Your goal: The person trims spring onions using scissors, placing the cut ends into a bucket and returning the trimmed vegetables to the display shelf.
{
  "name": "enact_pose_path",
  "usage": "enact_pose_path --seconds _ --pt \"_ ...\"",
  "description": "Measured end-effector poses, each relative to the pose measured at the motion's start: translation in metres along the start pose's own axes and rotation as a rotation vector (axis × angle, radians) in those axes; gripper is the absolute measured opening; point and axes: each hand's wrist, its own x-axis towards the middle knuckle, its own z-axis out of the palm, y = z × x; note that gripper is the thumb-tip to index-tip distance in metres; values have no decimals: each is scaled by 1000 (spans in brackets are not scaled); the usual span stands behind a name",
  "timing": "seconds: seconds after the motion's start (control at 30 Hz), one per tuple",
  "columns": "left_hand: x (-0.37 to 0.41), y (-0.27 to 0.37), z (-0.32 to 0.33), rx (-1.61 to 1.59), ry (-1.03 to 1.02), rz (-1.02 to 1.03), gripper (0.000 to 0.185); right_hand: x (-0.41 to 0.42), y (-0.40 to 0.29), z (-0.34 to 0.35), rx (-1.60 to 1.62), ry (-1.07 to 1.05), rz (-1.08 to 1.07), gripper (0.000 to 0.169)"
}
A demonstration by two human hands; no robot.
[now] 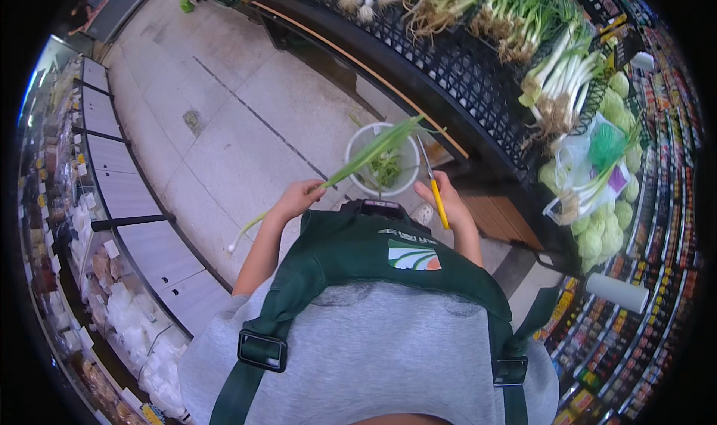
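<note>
My left hand (pixel 299 198) is closed around the stalk of a green onion or leek (pixel 369 153); its white root end hangs down to the left by my forearm, and its long green leaves reach right over a white plastic bucket (pixel 349 150). Leafy green trimmings (pixel 385 169) lie inside the bucket. In my right hand (pixel 451 204) is a pair of scissors or a knife with a yellow handle (pixel 438 204); its narrow metal blade points up beside the bucket's right side. The blade is apart from the leaves.
A black display rack (pixel 437 83) with bunches of green onions (pixel 560 89) slopes along the upper right. Cabbages (pixel 599 237), a plastic bag (pixel 580 189) and a white roll (pixel 617 293) are at the right. Light-fronted cabinets (pixel 120 161) line the left of the tiled floor (pixel 224 139).
</note>
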Motion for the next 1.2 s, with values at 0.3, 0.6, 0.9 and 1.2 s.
enact_pose_path --seconds 0.3,0.6,0.9,1.2 --pt "14 -22 13 -28 -31 38 30 10 2 -5 -83 -120 70 101" --pt "10 -2 20 131 -69 54 28 50 5 21 -127 -221 174 97" --pt "23 -16 23 246 -51 12 26 62 51 43 -188 19 271 77" --pt "26 -46 6 -142 -171 -191 32 18 65 14 158 -93 319 79"
